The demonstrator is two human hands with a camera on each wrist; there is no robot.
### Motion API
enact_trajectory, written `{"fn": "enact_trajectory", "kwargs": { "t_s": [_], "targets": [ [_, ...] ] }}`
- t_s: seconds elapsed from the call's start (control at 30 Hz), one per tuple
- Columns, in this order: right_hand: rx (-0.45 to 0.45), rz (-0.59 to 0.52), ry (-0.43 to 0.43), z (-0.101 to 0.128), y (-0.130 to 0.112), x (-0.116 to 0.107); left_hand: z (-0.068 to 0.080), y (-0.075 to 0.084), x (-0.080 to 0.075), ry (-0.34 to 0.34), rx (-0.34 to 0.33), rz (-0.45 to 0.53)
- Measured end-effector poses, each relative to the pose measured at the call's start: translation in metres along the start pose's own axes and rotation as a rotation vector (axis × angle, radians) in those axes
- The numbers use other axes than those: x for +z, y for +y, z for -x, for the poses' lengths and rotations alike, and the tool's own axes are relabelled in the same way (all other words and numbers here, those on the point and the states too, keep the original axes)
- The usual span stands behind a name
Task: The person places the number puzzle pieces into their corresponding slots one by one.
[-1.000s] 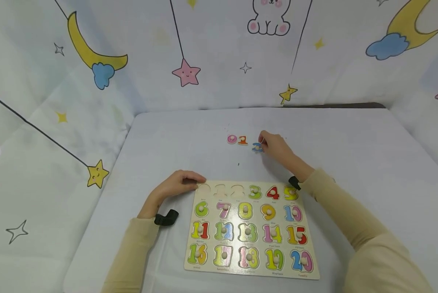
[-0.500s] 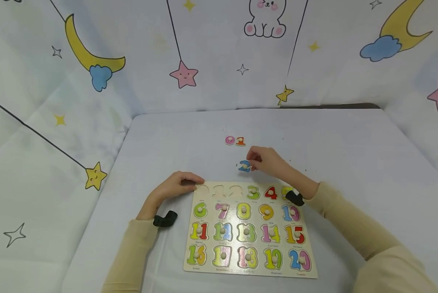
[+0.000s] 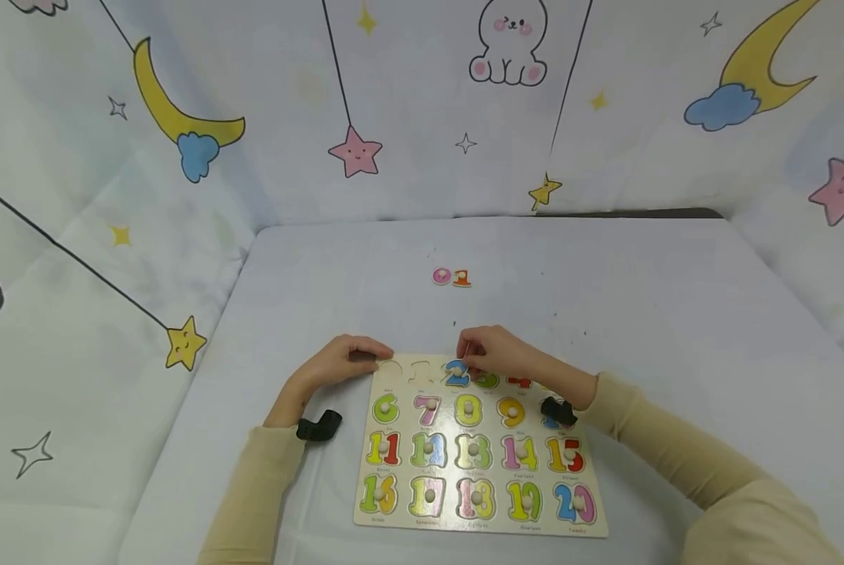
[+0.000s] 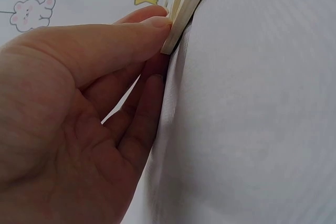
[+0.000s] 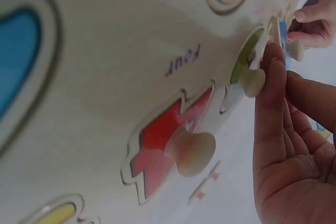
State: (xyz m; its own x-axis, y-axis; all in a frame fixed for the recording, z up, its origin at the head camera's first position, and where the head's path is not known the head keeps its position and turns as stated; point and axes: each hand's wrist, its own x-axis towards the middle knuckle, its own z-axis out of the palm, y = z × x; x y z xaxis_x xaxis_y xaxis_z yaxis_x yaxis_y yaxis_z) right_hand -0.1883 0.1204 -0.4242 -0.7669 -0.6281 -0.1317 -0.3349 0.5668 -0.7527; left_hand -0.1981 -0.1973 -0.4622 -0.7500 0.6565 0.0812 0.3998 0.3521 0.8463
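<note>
A wooden number puzzle board (image 3: 394, 514) is laid on the white-covered surface (image 3: 641, 314), close to the person. The blue number 2 piece (image 3: 456, 374) is held by its small knob in the grip of the right hand (image 3: 496, 355), thumb and fingertips pinched round the knob, at the board's top row, over the third cutout from the left and just beside the green 3 piece (image 3: 488, 381). Whether the blue piece is fully seated in its cutout cannot be told. In the right wrist view the red 4 piece (image 5: 168, 145) with its pale knob is seen lying in the board, with the fingers (image 5: 273, 82) closed near the knobs further along.

The top left corner of the board is held by the left hand (image 3: 337, 362); in the left wrist view the board's edge (image 4: 181, 11) is pinched between the thumb on top and the fingers beneath, against the cloth.

Two cutouts to the left of the blue piece are seen unfilled. A pink 0 piece (image 3: 441, 275) and an orange 1 piece (image 3: 462, 278) are left side by side further out on the surface, well apart from the board. Black bands are worn at both wrists, and beige sleeves (image 3: 676, 463) cover the arms.
</note>
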Motion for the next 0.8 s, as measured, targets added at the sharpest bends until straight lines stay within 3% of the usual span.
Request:
{"fn": "enact_trajectory", "kwargs": {
  "t_s": [0.17, 0.47, 0.6, 0.7, 0.8],
  "targets": [
    [-0.006, -0.011, -0.002, -0.004, 0.002, 0.009, 0.003, 0.000, 0.001, -0.012, -0.063, 0.008],
    [0.021, 0.042, 0.011, -0.005, -0.008, 0.010, 0.000, 0.002, -0.001, 0.005, -0.088, 0.006],
    [0.032, 0.091, 0.002, -0.007, -0.009, 0.010, 0.000, 0.004, 0.000, 0.004, -0.069, 0.003],
    [0.046, 0.135, 0.010, -0.008, -0.009, 0.011, 0.002, 0.020, -0.001, -0.003, -0.066, 0.011],
    [0.070, 0.173, 0.025, -0.009, -0.008, 0.014, 0.002, 0.019, 0.000, -0.005, -0.076, 0.016]
  ]
}}
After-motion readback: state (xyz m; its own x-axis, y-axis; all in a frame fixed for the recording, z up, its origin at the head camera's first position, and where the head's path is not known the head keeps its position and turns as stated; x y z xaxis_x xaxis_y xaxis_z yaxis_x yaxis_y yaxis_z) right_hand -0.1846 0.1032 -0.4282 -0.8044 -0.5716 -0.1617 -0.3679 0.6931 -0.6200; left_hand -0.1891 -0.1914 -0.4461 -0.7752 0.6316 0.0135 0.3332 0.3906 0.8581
